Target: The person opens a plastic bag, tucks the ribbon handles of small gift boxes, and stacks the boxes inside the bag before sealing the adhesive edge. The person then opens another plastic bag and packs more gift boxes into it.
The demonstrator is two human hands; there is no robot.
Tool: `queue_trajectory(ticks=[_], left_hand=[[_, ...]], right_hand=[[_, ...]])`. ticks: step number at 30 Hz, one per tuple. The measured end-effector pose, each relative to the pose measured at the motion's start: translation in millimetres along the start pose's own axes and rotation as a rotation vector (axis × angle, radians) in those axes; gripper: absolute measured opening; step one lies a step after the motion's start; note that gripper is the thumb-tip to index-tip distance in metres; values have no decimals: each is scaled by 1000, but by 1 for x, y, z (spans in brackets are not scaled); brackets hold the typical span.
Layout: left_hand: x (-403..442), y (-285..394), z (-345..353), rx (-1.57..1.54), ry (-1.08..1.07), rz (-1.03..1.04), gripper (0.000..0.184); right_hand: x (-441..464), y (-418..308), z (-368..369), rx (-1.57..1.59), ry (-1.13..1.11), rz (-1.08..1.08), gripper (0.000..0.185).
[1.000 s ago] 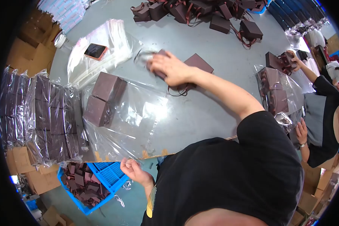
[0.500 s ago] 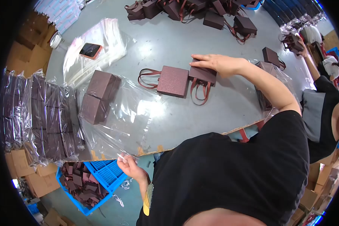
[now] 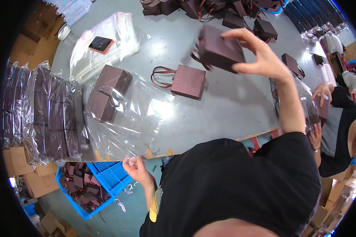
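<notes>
My right hand (image 3: 263, 55) is closed around a dark brown gift box (image 3: 220, 50), thumb on the near side and fingers on the far side. The box is tilted above the table, its ribbon handle at the left and slightly blurred. Below it, another brown box (image 3: 188, 81) with a ribbon handle lies flat on the table. At the front edge, my left hand (image 3: 136, 169) pinches the mouth of a clear plastic bag (image 3: 136, 122). Two brown boxes (image 3: 114, 79) sit side by side in the far end of that bag.
Wrapped boxes (image 3: 43, 114) are stacked at the left. A phone (image 3: 101, 44) rests on a pile of clear bags (image 3: 124, 33). More handled boxes (image 3: 233, 19) are heaped at the back. A blue crate (image 3: 110, 177) stands below the edge. A co-worker (image 3: 332, 118) handles a box at right.
My right hand has lifted the gift box off the table and turned it, with its handle now at the left. My left hand keeps its pinch on the bag.
</notes>
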State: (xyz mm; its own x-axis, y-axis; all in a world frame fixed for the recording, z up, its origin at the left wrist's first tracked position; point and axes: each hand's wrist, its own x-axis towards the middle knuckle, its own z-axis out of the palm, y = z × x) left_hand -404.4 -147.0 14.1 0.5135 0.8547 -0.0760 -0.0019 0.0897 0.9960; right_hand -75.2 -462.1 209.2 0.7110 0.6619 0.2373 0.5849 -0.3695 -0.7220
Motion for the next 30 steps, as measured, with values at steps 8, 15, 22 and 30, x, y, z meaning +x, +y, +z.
queue_trajectory(ticks=[8,15,22,30], left_hand=[[-1,0,-10,141,73,120,52],[8,45,2,889,139,614,84],[15,44,7,1160,44,617,86],[28,51,-3,1023,156,908,22]], right_hand=[[-8,44,160,-386,189,-54,75],[-10,53,156,-135,57,-56,87],[-1,-6,94,-388,-169,-77,76],[32,-110,113,-373,-976,-337,57]])
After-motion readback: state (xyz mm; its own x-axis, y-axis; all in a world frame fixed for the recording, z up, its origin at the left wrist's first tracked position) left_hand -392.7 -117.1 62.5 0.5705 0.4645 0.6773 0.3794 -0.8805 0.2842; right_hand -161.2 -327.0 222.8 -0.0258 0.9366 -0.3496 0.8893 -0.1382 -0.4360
